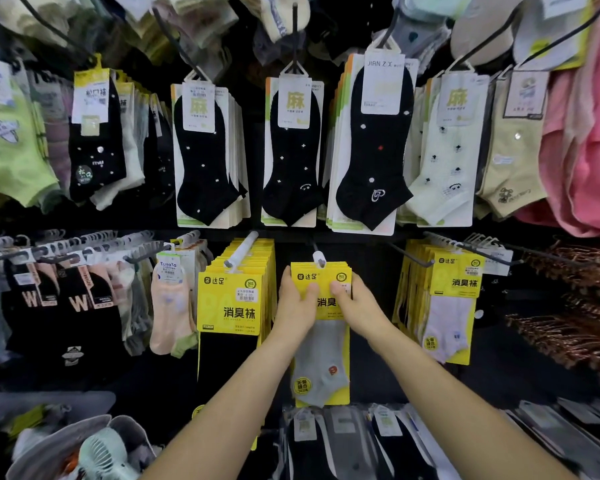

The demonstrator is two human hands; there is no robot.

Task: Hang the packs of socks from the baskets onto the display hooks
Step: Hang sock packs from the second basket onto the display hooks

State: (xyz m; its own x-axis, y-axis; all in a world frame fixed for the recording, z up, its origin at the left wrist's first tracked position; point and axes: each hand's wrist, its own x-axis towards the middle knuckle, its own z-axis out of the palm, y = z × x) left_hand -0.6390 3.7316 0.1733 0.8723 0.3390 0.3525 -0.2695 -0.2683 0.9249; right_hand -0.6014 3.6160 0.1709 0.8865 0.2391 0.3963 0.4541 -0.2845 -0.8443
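Alignment of the hanging hole with the hook tip is what decides this step. Both hands hold 1 pack of grey socks [321, 362] in the middle of the lower row of the display. The left hand [296, 306] grips the left edge of its yellow header card [321, 276] and the right hand [357, 306] grips the right edge. Each thumb presses on the front of the card, and the other fingers are curled behind it, mostly hidden. The top edge of the card meets the white tip of the display hook [318, 258], but it cannot be told whether the hole is already over the tip or only in front of it. To do this well, I judge that the card should be kept flat and level, with equal hold from the 2 sides, so that the hole does not fold. It should then be pushed straight back along the hook, not upward, until the pack hangs free. The full hook of black sock packs [232, 303] just to the left and the white sock packs [452, 306] to the right are near, so the pack should not drag on them. The thumbs should let go only when the card sits behind the tip, 1 hand first.
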